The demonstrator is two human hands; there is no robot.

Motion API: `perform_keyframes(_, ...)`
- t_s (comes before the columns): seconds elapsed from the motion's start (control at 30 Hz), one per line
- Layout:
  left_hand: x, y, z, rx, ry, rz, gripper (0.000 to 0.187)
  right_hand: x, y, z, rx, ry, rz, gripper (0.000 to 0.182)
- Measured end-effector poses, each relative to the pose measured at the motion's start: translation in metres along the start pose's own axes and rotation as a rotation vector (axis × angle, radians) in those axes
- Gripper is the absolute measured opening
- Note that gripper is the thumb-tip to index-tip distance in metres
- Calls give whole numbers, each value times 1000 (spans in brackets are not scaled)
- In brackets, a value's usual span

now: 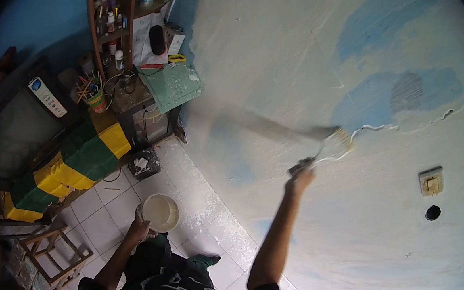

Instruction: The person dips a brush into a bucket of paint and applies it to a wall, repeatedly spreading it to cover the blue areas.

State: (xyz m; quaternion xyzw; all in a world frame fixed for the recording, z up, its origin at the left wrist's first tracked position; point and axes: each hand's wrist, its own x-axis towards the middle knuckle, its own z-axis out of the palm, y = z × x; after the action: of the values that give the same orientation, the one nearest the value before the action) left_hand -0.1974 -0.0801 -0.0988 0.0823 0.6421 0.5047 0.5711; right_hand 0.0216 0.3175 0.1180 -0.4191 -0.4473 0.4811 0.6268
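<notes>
My right hand (299,182) is closed around the handle of a wide paintbrush (334,146), its bristles against the wall (312,56). White paint coats the brush. A raised white line along a crack (373,127) runs from the bristles toward the upper right. Below and to the left, my left hand (140,229) grips the side of a round pale bucket (177,217) holding whitish liquid. The fingers on the bucket's far side are partly hidden. Thin whitish paint covers most of the wall, with blue patches showing through.
A light switch (431,182) and a dark round hole (433,212) are in the wall at right. Paint specks cover the tiled floor (221,230). Crowded shelves (122,10), an old television (20,125) and a wooden stool frame (51,250) stand at left.
</notes>
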Motion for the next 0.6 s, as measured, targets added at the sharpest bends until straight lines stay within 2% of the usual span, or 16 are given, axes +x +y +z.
perform_keyframes(0.07, -2, -3, -5, 3, 23, 6, 63, -26, 70, -15, -43, 24, 122, 6)
perform_keyframes(0.1, -5, -1, -7, -14, 52, -6, 63, -42, 94, -15, -66, 102, 223, 8)
perform_keyframes(0.17, -15, 4, -11, -50, 106, -21, 63, -60, 155, -42, -106, 82, 408, 5)
perform_keyframes(0.23, -19, -1, -20, 50, 131, 35, 65, -72, 190, -62, -117, 73, 553, 12)
perform_keyframes(0.27, -25, 10, -21, 53, 128, -17, 66, -75, 201, -68, -138, 74, 609, 13)
perform_keyframes(0.3, -33, 23, -22, 56, 124, -69, 67, -77, 198, -66, -167, 96, 662, 12)
perform_keyframes(0.33, -17, -2, -34, 84, 151, 8, 67, -79, 195, -64, -198, 122, 717, 10)
perform_keyframes(0.37, 11, -54, -56, 113, 175, 83, 67, -79, 195, -62, -159, 130, 781, 9)
perform_keyframes(0.43, 36, -87, -71, 173, 181, 174, 65, -79, 192, -64, -78, 155, 904, 6)
perform_keyframes(0.53, 55, -97, -74, 256, 144, 218, 61, -58, 195, -87, 284, -192, 984, 16)
perform_keyframes(0.57, 64, -101, -74, 279, 140, 228, 61, -45, 191, -89, 244, -164, 1053, 17)
perform_keyframes(0.6, 63, -93, -70, 244, 119, 220, 61, -46, 170, -85, 262, -155, 900, 16)
